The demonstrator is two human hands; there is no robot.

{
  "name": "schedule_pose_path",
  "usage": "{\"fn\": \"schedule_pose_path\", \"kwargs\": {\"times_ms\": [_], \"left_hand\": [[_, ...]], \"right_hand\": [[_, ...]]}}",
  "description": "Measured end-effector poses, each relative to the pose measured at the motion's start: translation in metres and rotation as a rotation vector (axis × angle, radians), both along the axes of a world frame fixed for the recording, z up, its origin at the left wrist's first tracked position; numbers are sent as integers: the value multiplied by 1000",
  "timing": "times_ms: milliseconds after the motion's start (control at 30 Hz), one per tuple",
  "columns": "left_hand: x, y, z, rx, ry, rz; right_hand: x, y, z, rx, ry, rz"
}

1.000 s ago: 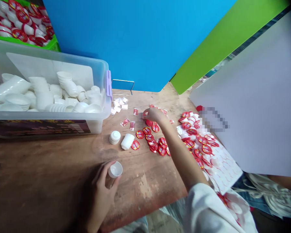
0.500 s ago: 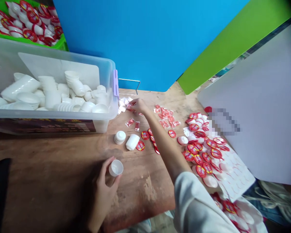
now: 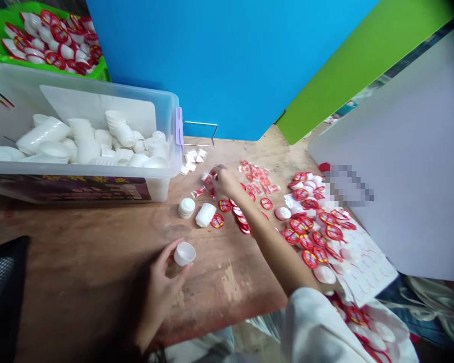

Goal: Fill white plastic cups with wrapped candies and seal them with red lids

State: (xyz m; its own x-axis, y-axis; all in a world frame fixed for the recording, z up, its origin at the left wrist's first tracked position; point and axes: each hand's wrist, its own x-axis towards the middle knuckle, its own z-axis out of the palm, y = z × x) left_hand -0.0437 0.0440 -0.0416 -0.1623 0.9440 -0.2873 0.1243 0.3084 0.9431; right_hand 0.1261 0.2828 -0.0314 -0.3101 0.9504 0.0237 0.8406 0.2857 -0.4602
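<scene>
My left hand (image 3: 162, 282) grips a small white plastic cup (image 3: 184, 254) between thumb and fingers, its open mouth facing up. Farther forward, my right hand (image 3: 224, 182) has its fingers pinched together on a small packet (image 3: 207, 177); the fingers partly cover it. Small red-and-clear packets (image 3: 199, 192) lie just under and beside those fingertips. Behind them is a little pile of white packets (image 3: 192, 160). Two short stacks of white cups, one upright (image 3: 186, 207) and one on its side (image 3: 206, 215), stand between my hands, near several round red lids (image 3: 217, 220).
A clear bin (image 3: 166, 169) of white cups stands at left, with a green basket (image 3: 104, 70) of red-lidded cups behind. More red packets (image 3: 261, 176) lie right of my hand. Red-lidded cups (image 3: 306, 242) crowd the table's right side. A blue panel (image 3: 227, 70) rises at the back.
My right hand has come back from the white packet pile toward the red-and-clear packets, nearer to me. My left hand still holds the cup, now tilted slightly more. The view has shifted a little.
</scene>
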Motion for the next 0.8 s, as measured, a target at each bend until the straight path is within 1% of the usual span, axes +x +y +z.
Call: {"fn": "schedule_pose_path", "kwargs": {"times_ms": [67, 133, 167, 200, 267, 333, 400, 467, 533, 600, 667, 733, 767, 800], "left_hand": [[3, -1, 4, -6, -70, 4], [9, -2, 10, -16, -168, 10], [12, -2, 13, -19, -223, 9], [16, -3, 16, -20, -272, 4], [25, -6, 20, -15, -328, -18], [33, -10, 21, -11, -318, -59], [39, -14, 21, 0, -286, -118], [42, -18, 19, 17, -263, -172], [46, -21, 18, 31, -243, -199], [50, -22, 17, 30, -223, -199], [53, -22, 16, 16, -201, -165], [55, -21, 16, -1, -169, -84], [55, -21, 16, -10, -155, -35], [54, -20, 17, -20, -147, 10]], "right_hand": [[3, -48, 12, 38, 126, 49], [4, -102, 21, 89, 460, 142], [4, -128, 23, 101, 584, 182], [4, -151, 24, 90, 662, 193], [5, -187, 21, 46, 746, 186], [9, -206, 14, -4, 789, 160], [16, -214, 9, -36, 809, 168], [23, -218, 9, -34, 773, 225], [29, -222, 14, 3, 674, 281], [35, -224, 24, 14, 545, 326], [44, -221, 35, -47, 474, 412], [56, -206, 42, -158, 509, 538], [63, -193, 42, -192, 547, 551], [71, -178, 40, -199, 569, 505]]}}
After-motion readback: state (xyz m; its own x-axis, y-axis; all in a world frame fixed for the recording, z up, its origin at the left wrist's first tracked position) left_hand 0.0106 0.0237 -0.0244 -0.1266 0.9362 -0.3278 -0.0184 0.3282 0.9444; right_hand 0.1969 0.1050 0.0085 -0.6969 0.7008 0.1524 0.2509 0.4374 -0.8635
